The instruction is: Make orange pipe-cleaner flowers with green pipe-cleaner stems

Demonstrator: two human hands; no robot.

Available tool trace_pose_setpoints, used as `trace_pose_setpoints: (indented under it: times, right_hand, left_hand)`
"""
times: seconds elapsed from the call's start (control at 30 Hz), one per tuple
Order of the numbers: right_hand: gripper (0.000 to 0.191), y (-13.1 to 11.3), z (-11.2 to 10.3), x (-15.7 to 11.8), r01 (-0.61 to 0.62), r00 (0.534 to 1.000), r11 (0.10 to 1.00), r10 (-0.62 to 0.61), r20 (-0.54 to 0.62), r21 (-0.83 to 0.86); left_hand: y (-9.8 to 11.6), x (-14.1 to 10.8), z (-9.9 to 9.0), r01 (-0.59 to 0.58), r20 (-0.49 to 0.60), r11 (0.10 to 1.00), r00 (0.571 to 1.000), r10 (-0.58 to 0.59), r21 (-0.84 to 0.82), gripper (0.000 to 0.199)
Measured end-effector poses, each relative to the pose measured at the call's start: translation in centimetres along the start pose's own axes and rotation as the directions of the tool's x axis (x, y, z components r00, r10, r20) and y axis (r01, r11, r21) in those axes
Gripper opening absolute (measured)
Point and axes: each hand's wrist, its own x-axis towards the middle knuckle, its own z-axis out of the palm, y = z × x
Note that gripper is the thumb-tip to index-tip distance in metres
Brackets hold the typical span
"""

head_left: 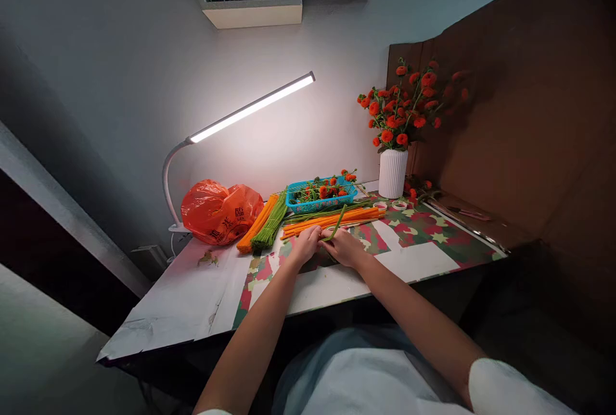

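Observation:
My left hand (308, 245) and my right hand (344, 248) meet over the front part of the table, fingers closed together. Between them is a green pipe cleaner (341, 218), its free end slanting up and to the right. The fingertips hide its lower end. Just beyond my hands lie loose orange pipe cleaners (356, 217). To the left rest a thick green bundle of pipe cleaners (272, 226) and an orange bundle (257, 224) beside it. A blue basket (321, 206) behind them holds small orange flowers with green stems.
A white ribbed vase (393, 174) of orange flowers stands back right, near rolls of tape (399, 205). An orange plastic bag (221, 213) sits at left beneath a lit lamp (253, 107). A brown cardboard panel (510, 107) borders the right side. A wall shelf (260, 14) hangs above.

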Motion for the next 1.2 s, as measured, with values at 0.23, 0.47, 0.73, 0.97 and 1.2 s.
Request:
trace_pose_setpoints:
  times: [0.23, 0.47, 0.73, 0.97, 1.2]
  right_hand:
    - [0.022, 0.9, 1.5, 0.4, -0.058, 0.993, 0.975, 0.078, -0.083, 0.215]
    - [0.028, 1.2, 2.2, 0.7, -0.188, 0.965, 0.947, 0.228, -0.132, 0.262]
    - [0.031, 1.5, 1.6, 0.9, -0.245, 0.916, 0.893, 0.342, -0.213, 0.378]
    - [0.037, 1.7, 1.8, 1.2, -0.351, 0.840, 0.433, 0.537, 0.075, 0.830]
    - [0.029, 1.2, -0.1, 0.8, -0.443, 0.807, -0.193, 0.340, 0.483, 0.876]
  left_hand:
    - [-0.7, 0.3, 0.3, -0.043, -0.021, 0.998, 0.999, 0.042, -0.039, 0.028]
    - [-0.8, 0.3, 0.4, -0.092, -0.062, 0.991, 0.994, 0.087, -0.093, 0.036]
    - [0.1, 0.0, -1.5, 0.166, 0.268, 0.919, 0.961, -0.069, -0.359, 0.043]
    - [0.1, 0.1, -1.1, 0.006, 0.233, 0.940, 0.969, 0.079, -0.342, 0.049]
    - [0.6, -0.3, -0.9, -0.315, 0.063, 0.949, 0.948, 0.313, 0.017, 0.031]
